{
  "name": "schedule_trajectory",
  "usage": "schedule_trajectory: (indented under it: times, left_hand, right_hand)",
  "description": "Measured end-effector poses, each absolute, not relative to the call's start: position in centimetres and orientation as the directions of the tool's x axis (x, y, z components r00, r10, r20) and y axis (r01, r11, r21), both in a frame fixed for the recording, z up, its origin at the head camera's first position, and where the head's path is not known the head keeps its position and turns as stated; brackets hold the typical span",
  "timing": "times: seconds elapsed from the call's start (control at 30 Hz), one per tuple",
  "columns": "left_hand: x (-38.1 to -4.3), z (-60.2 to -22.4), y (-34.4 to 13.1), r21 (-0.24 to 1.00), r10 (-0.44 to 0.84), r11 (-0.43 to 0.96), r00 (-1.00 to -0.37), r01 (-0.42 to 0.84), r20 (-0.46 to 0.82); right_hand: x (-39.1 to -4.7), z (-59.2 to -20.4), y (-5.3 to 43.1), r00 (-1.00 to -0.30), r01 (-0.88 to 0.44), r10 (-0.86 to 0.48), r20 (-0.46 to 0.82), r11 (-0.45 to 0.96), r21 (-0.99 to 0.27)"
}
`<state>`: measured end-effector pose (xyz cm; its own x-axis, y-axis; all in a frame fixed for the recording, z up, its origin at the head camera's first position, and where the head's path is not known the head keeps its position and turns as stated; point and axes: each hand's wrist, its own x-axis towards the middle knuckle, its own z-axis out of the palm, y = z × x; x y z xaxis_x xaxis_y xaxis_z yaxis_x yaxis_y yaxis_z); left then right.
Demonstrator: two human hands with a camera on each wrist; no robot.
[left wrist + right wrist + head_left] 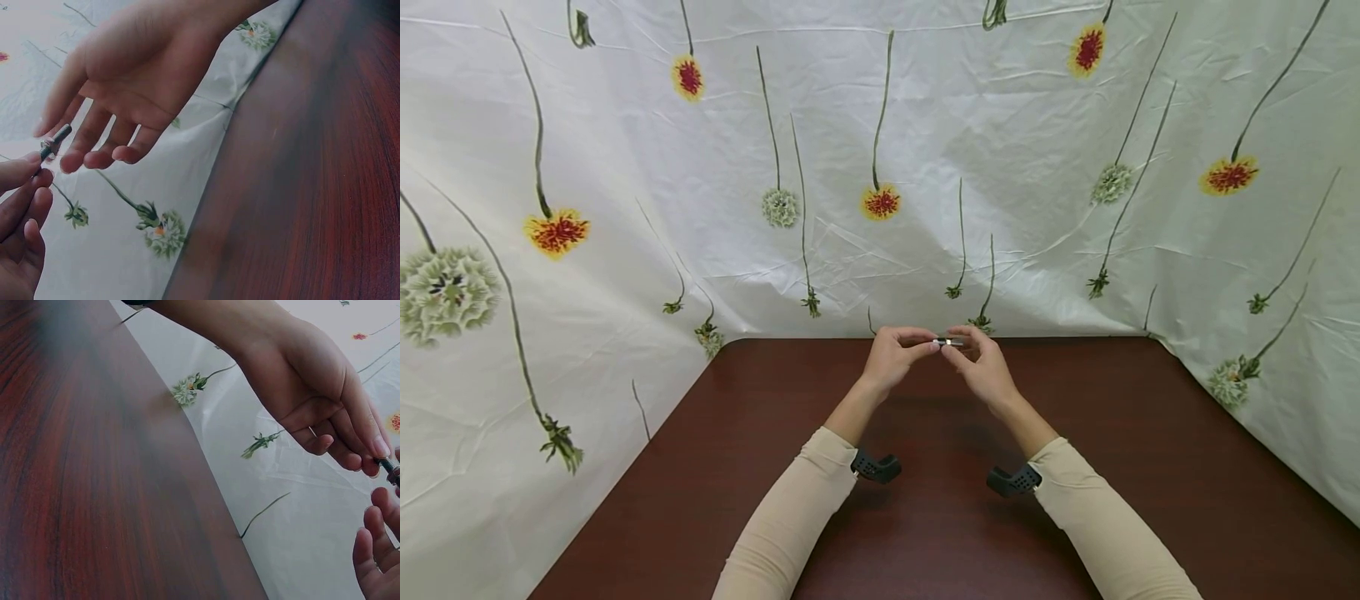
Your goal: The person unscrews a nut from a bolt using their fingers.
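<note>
Above the far edge of the table, a small dark metal bolt (pixel 957 342) spans the gap between my two hands. My left hand (pixel 889 360) pinches one end with thumb and fingertips, as the left wrist view also shows. A nut (pixel 45 150) sits partway along the bolt's shank (pixel 62 133). From the other side, my right hand (pixel 983 371) has its thumb and fingertips at the nut, its remaining fingers held loosely apart. In the right wrist view, the nut (pixel 394 477) and the right fingertips are partly cut off by the frame edge.
The dark red-brown table (pixel 760 467) lies beneath both forearms. A pale cloth (pixel 835 108) printed with flowers hangs behind and along both sides. Each wrist carries a black strap, one on the left (pixel 874 467) and one on the right (pixel 1015 481).
</note>
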<state>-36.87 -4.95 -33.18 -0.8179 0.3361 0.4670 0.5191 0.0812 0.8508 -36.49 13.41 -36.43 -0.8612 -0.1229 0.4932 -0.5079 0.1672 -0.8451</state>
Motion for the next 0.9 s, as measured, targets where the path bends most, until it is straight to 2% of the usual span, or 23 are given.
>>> schedule_trajectory:
  times: [0.3, 0.67, 0.8, 0.9]
  left_hand:
    - [-36.8, -33.2, -5.0, 0.847, 0.347, 0.084, -0.812, 0.525, 0.469]
    - [-36.8, -33.2, -4.9, 0.842, 0.345, 0.095, -0.811, 0.532, 0.473]
    - [-36.9, -33.2, -4.9, 0.846, 0.343, 0.094, -0.814, 0.525, 0.468]
    - [-36.9, -33.3, -4.9, 0.848, 0.342, 0.093, -0.817, 0.522, 0.465]
  right_hand:
    - [-35.6, -35.6, 13.3, -0.826, -0.564, -0.116, 0.552, 0.171, -0.808]
    - [-34.2, -34.4, 13.0, -0.833, -0.553, -0.123, 0.539, 0.174, -0.815]
    - [-35.2, -35.1, 13.3, -0.815, -0.579, -0.127, 0.565, 0.163, -0.799]
    - [-36.0, -35.9, 13.5, -0.827, -0.562, -0.121, 0.549, 0.176, -0.808]
